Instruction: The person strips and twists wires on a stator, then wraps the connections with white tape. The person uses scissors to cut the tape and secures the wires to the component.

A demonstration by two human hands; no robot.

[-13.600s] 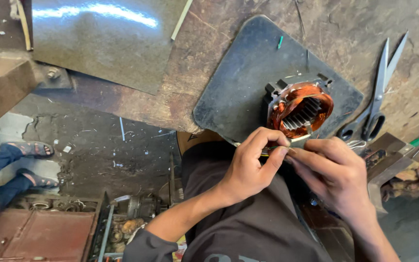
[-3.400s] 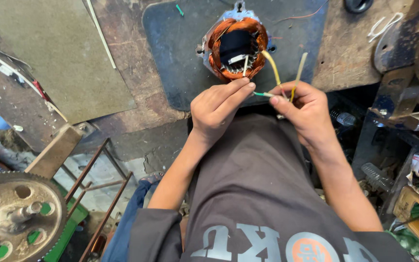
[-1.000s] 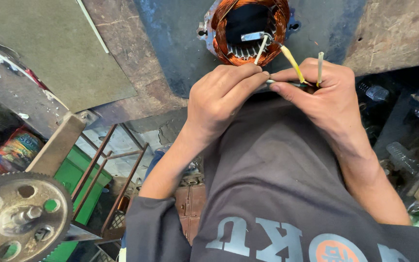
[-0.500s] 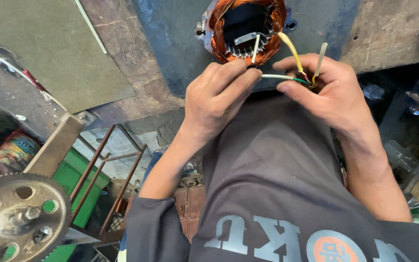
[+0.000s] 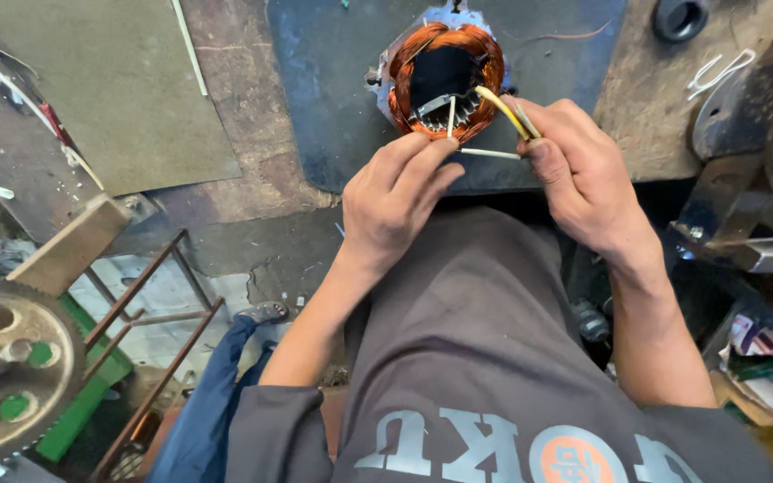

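Beside the copper-wound stator (image 5: pixel 445 80), our left hand (image 5: pixel 395 201) and right hand (image 5: pixel 583 170) pinch, seemingly, its sleeved leads (image 5: pixel 498 103), mid-sleeving.

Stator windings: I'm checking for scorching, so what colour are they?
Bright copper-orange windings, with no blackening visible; head view.

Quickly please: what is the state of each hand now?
Left hand: fingers pinched on a thin white lead.
Right hand: fingers closed on the yellow lead from the copper-wound stator.
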